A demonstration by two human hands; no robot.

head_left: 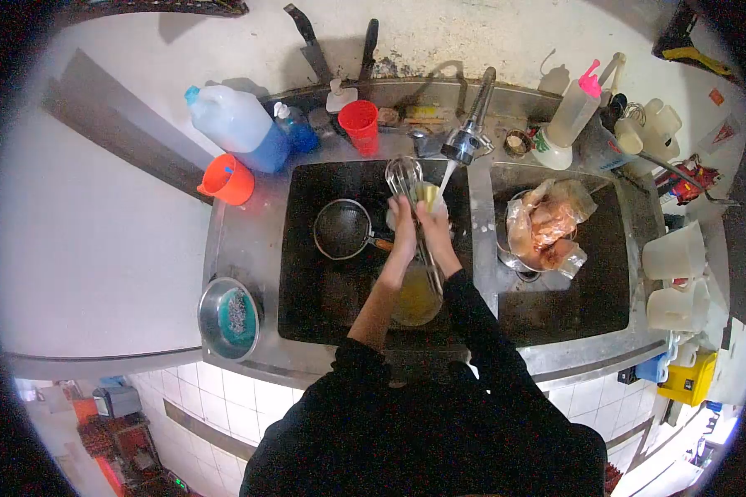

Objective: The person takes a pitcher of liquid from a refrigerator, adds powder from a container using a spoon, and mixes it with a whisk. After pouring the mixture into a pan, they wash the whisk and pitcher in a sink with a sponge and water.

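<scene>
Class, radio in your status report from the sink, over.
Left hand grips whisk. Right hand presses yellow sponge on it, under running faucet. Strainer lies close beside left wrist.

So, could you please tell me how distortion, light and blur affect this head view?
Head view: strong fisheye bows the sink's steel surround and blackens the corners; the white counter is bright and flat, the left basin nearly black; the left hand, right hand and whisk look slightly soft.
</scene>
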